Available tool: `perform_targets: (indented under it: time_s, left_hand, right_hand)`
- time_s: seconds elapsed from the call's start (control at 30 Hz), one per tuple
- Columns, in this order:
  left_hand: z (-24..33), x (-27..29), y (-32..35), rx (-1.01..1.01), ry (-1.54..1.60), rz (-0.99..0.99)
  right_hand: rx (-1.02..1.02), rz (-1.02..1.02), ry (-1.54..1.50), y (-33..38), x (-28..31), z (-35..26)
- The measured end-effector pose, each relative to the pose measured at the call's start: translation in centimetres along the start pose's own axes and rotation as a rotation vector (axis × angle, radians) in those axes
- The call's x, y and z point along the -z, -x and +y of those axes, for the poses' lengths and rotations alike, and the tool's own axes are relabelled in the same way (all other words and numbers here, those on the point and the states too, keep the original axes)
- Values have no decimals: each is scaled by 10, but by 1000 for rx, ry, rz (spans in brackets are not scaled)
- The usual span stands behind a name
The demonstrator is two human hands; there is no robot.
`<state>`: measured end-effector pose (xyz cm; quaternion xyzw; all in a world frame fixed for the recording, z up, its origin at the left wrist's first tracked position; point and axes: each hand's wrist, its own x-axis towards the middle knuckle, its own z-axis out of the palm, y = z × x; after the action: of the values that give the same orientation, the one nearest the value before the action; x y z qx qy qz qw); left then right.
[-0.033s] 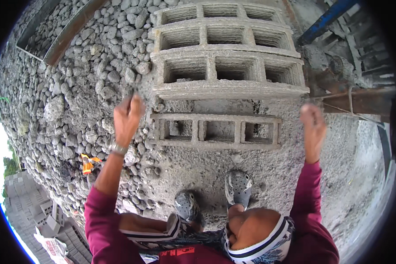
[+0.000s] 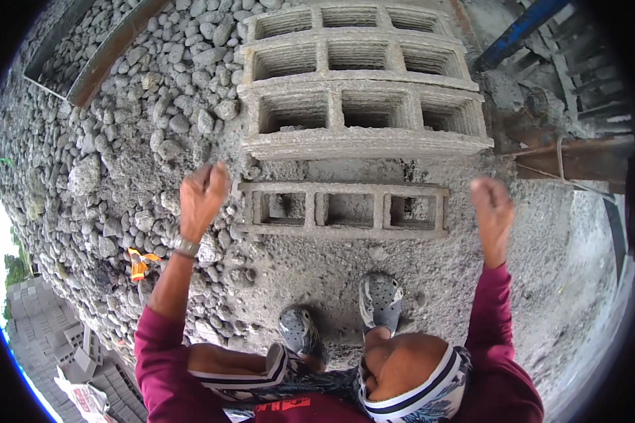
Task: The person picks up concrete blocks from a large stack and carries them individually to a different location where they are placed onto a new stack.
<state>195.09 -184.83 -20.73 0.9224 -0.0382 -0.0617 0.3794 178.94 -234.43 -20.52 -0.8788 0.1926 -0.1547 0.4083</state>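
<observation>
The person stands over a single hollow concrete block lying flat on coarse grey grit, its three rectangular cells facing up and its rim rough and crumbly. The left hand hangs just beside the block's left end with its fingers curled loosely inward, gripping nothing and not touching the block; a metal watch bands the wrist. The right hand hovers just past the block's right end, closed into a loose fist that also holds nothing. Both forearms wear dark red sleeves. Beyond the lone block, a row of three similar blocks sits packed side by side, their webs ridged and grainy. To the left spreads a bed of rounded grey stones, lumpy and uneven, with an orange scrap among them. Two perforated grey clogs stand on the gritty ground just below the block.
</observation>
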Motion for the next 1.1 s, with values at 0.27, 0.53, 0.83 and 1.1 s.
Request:
perform_targets:
  time_s: [0.27, 0.53, 0.83, 1.1]
  left_hand:
    - [41, -7, 36, -70, -422, -264]
    - [46, -14, 43, -145, -506, -142]
    - [36, -13, 46, -165, -343, -117]
    - [84, 9, 44, -224, -155, -40]
  right_hand:
    - [7, 12, 157, 45, -31, -18]
    - [149, 15, 389, 48, -30, -41]
    - [166, -26, 456, 48, -40, -44]
    - [87, 134, 247, 38, -10, -57]
